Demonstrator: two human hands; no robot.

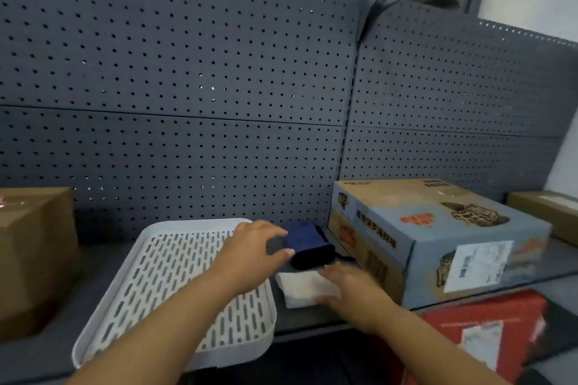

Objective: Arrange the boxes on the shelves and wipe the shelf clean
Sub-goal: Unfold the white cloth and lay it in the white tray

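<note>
A dark grey shelf (103,262) runs in front of a perforated back panel. On it lies a folded blue and black cloth (308,244), with a white folded cloth or paper pad (301,289) just in front of it. My left hand (253,253) reaches over a white slotted tray (162,278), fingers spread and touching the blue cloth's left edge. My right hand (353,291) lies on the white pad, fingers apart. A blue and tan printed box (438,241) stands to the right. At the far left sits a brown cardboard box (34,259).
Another brown box (544,209) sits at the far right on the shelf. A red box (488,331) is on the level below. The perforated back panel (187,87) closes off the rear.
</note>
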